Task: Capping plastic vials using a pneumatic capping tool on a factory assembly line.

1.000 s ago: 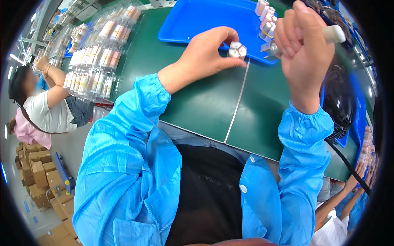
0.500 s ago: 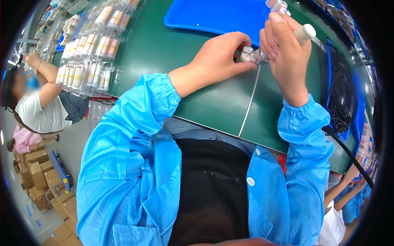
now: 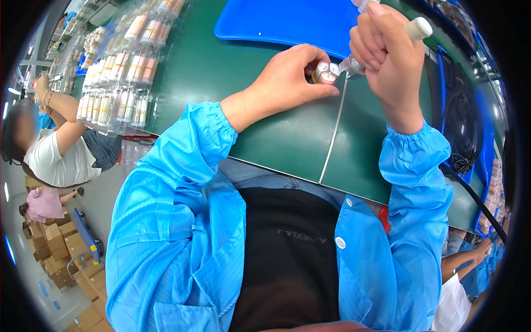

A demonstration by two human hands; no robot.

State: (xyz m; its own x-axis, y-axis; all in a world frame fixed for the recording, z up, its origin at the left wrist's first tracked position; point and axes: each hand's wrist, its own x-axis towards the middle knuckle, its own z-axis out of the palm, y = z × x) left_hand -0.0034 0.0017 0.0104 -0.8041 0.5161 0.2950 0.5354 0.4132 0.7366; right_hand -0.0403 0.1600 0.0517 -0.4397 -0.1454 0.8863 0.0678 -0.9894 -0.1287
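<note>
Small cylinder part [image 3: 326, 73] pinched over green table [image 3: 276, 138], far centre.

Clear blister packs [image 3: 119, 83] at far left, in rows, filled with pale tubes with orange and pink bands; labels too small to read. Blue plastic tray [image 3: 282, 22] at far centre, smooth, shallow, with rounded rim. Brown cardboard boxes [image 3: 47, 243] stacked at near left on floor. Matte green table with thin metal seam. Left hand [image 3: 290, 77] curled, fingertips pinching the small metallic, round-topped part. Right hand [image 3: 387, 52] closed in a fist around white pen-like tool [image 3: 416, 29], tip just beside the part. Both forearms in glossy blue sleeves with elastic cuffs.
</note>
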